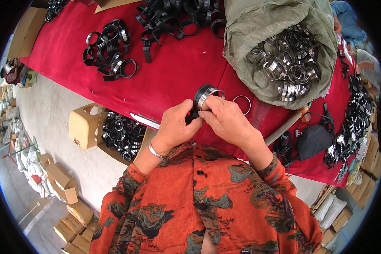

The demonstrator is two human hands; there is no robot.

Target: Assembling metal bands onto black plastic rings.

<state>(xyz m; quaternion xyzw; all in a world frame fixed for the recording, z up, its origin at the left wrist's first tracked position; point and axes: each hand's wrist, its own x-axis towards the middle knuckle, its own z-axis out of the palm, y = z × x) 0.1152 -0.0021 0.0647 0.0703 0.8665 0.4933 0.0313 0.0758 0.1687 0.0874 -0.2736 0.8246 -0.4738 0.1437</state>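
Both hands meet over the near edge of the red cloth. My left hand [173, 127] is closed round a black plastic ring part [197, 96], whose lower portion the fingers hide. A shiny metal ring [205, 98] sits against or round the black one; I cannot tell how far it is seated. My right hand [227, 120] pinches the metal ring from the right, fingertips partly inside its opening. Just right of the hands, a thin loose metal ring [249, 100] lies on the cloth.
A green woven sack [245, 34] holds many metal rings [294, 63]. Black ring parts lie in piles [114, 48] on the red cloth [156, 91]. Below its edge stand a carton of black parts [120, 133] and a beige stool [81, 129]. A pole [281, 129] and black pouch [314, 142] lie right.
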